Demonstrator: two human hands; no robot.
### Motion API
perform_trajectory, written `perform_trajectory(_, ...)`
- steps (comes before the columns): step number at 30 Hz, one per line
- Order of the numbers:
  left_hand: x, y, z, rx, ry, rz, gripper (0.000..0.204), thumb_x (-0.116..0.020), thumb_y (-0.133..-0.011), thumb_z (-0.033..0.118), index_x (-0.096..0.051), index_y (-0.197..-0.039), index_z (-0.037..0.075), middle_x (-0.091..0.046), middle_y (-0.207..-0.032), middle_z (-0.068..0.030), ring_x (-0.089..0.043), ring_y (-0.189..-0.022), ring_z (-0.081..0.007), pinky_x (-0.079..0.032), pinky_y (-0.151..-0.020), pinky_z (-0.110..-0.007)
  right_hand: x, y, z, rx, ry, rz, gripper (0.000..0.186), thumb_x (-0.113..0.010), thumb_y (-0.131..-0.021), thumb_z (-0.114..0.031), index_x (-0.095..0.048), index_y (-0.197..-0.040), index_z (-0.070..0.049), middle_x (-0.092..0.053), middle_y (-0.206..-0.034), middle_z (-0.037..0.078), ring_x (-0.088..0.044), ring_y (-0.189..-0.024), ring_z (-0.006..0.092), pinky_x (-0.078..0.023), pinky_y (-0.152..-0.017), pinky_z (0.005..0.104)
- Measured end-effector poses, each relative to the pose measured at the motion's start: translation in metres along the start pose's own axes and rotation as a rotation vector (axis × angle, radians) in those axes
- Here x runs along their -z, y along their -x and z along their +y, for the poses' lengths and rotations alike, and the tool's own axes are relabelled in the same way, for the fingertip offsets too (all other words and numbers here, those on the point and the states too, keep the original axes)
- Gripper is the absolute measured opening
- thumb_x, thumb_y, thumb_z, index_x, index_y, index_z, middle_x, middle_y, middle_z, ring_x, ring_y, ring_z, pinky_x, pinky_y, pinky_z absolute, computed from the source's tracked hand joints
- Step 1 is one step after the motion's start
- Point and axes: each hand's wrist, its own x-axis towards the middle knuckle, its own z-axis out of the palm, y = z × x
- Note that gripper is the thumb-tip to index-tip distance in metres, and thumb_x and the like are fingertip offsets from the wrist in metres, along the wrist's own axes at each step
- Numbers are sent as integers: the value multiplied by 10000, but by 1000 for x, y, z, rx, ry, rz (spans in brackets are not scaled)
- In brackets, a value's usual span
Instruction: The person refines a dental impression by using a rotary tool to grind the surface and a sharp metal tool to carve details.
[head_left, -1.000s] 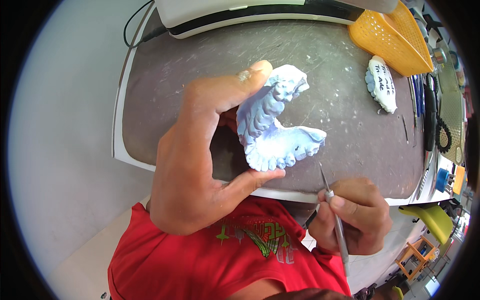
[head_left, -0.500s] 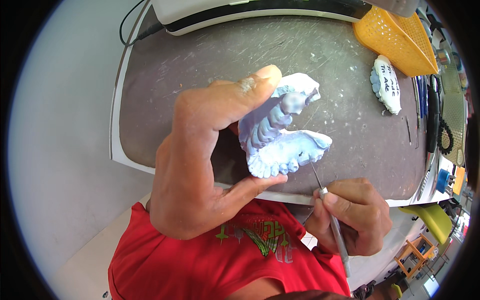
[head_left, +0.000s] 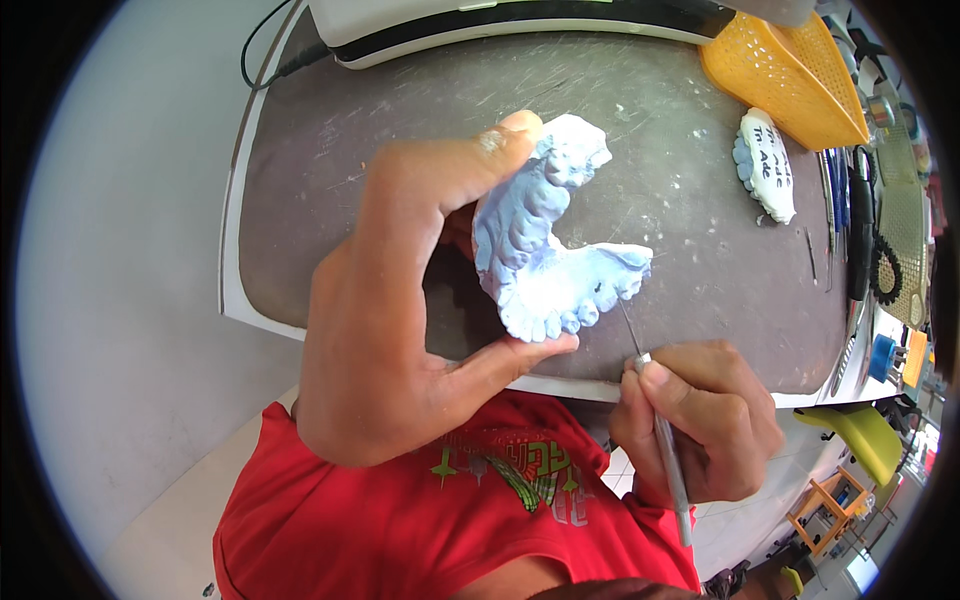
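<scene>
My left hand [head_left: 375, 300] grips a pale blue and white plaster dental cast [head_left: 535, 250] between thumb and fingers, above the near part of the work surface. The cast is horseshoe-shaped, with its row of teeth turned toward me and a small dark mark on the inner wall of its lower arm. In my right hand [head_left: 700, 410] is a slim metal dental probe [head_left: 670, 462], held like a pen. Its thin tip points up at the teeth on the cast's lower arm; whether it touches them I cannot tell.
A second dental cast [head_left: 765, 165] with handwriting on its base lies at the right, near a yellow basket [head_left: 785, 75]. Several hand tools [head_left: 835, 200] line the right side of the dark, scratched mat [head_left: 340, 170]. A white and black appliance [head_left: 520, 28] stands at the back.
My left hand has tilted the cast, so its upper arm shows more clearly and sits a little farther left. My right hand has risen slightly with the probe.
</scene>
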Motion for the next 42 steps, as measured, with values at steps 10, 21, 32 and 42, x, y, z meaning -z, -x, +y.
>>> perform_trajectory(10,-4,-1,1,157,306,63,979,-935,-644,131,-372,-1424,-49,-559,-1293,-191,-613,-1137,-241,-538,-942,-364,9,12,6,-74,-238,154,187,-770,-777,30,-671,-936,20,-691,-798,149,-640,-572,198,-498,-511,267)
perform_trajectory(21,-16,-26,37,427,1182,-87,920,-797,-846,393,-323,-1507,-39,-479,-1444,-176,-569,-1247,-247,-495,-1030,-382,22,-14,-1,-256,-476,246,251,-729,-895,-81,-666,-1087,68,-697,-983,170,-659,-903,185,-513,-760,273)
perform_trajectory(32,-26,-28,30,482,1271,-148,780,-624,-968,445,-283,-1491,-23,-539,-1349,-182,-594,-1215,-228,-534,-980,-351,12,-17,5,-328,-515,321,220,-748,-900,-76,-681,-1058,62,-691,-950,127,-683,-747,146,-512,-639,214)
perform_trajectory(42,-25,-27,30,484,1276,-167,787,-579,-985,476,-265,-1486,-44,-501,-1388,-189,-616,-1185,-237,-577,-920,-347,10,-17,1,-314,-543,327,219,-749,-900,-75,-680,-1058,59,-689,-958,131,-689,-769,151,-528,-660,220)
